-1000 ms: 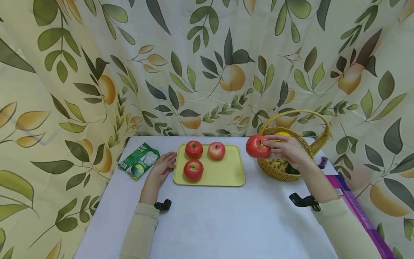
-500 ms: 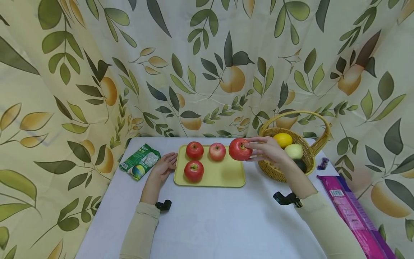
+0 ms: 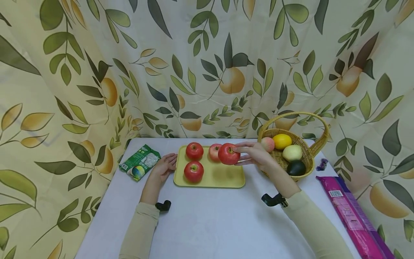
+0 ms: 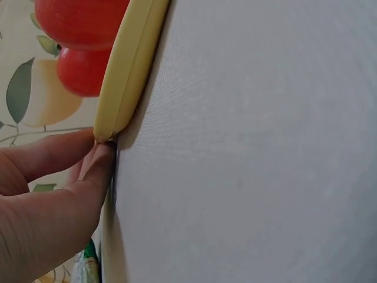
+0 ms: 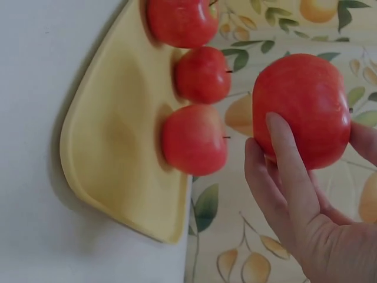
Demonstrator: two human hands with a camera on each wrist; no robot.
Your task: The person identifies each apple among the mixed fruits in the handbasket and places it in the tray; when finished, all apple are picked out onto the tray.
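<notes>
My right hand [image 3: 255, 154] holds a red apple [image 3: 229, 154] by its fingertips and thumb, raised over the right half of a yellow tray [image 3: 210, 180]. In the right wrist view the held apple [image 5: 303, 112] is plainly off the tray. Three apples sit on the tray: two red ones at the left, the front apple [image 3: 194, 172] and the back apple [image 3: 194, 151], and a paler apple [image 3: 215, 152] partly hidden behind the held one. My left hand [image 3: 165, 167] rests at the tray's left edge. The left wrist view shows its fingertips touching the tray's rim [image 4: 126, 76].
A wicker basket [image 3: 276, 174] with a tall handle stands at the right, holding a peach [image 3: 267, 144], a lemon [image 3: 282, 141], a pale green fruit [image 3: 292, 153] and a dark fruit [image 3: 296, 168]. A green packet [image 3: 140, 162] lies left; a pink-purple package [image 3: 352, 216] lies right.
My right hand has carried the apple leftward from in front of the basket to above the tray, uncovering the basket's fruit. My left hand has stayed at the tray's edge.
</notes>
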